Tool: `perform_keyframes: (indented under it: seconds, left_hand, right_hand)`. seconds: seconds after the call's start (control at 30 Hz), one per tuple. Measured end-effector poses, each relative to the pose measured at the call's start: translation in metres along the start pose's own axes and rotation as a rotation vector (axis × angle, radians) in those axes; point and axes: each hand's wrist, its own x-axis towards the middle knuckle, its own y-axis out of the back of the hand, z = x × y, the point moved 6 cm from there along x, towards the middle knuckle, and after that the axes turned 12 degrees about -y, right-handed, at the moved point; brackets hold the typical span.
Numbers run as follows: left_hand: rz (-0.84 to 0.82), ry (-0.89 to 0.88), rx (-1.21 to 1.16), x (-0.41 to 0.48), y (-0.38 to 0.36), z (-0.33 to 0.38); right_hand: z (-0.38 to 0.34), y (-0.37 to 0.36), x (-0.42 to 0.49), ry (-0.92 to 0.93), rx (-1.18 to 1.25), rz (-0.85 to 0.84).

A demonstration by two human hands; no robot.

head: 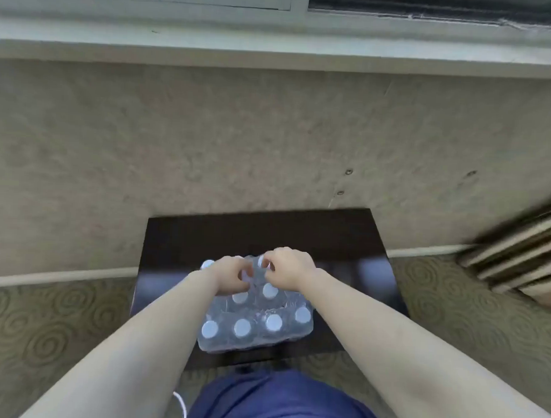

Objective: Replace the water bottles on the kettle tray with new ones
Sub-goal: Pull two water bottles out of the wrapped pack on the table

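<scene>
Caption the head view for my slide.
Both hands tear into a shrink-wrapped water bottle pack on a dark table.

Left hand (231, 278): back up, fingers curled under and pinched closed, thumb side toward the other hand. Right hand (289, 268): back up, knuckles raised, fingers bent down and gripped closed; fingertips hidden beneath the palm. The two hands sit just beside each other, nearly touching. Both forearms: bare, extended forward and converging from the lower corners. Wrists: roughly straight, the right slightly higher.
</scene>
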Motion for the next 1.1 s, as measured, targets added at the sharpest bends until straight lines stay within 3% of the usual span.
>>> perform_keyframes:
  seconds: [0.17, 0.53, 0.77, 1.1]
  left_hand:
    - [-0.115, -0.032, 0.138, -0.001, -0.012, 0.005]
    - [-0.262, -0.080, 0.605, 0.003, -0.038, 0.004]
    - [-0.298, -0.127, 0.387, 0.003, -0.031, 0.002]
    - [-0.150, -0.233, 0.097, -0.008, 0.031, 0.027]
  right_hand:
    - [0.001, -0.032, -0.009, -0.010, -0.076, -0.106]
    - [0.003, -0.045, -0.011, -0.034, -0.076, -0.119]
    - [0.005, -0.052, -0.013, -0.029, -0.150, -0.144]
    - [0.009, -0.051, -0.007, -0.034, -0.040, -0.246]
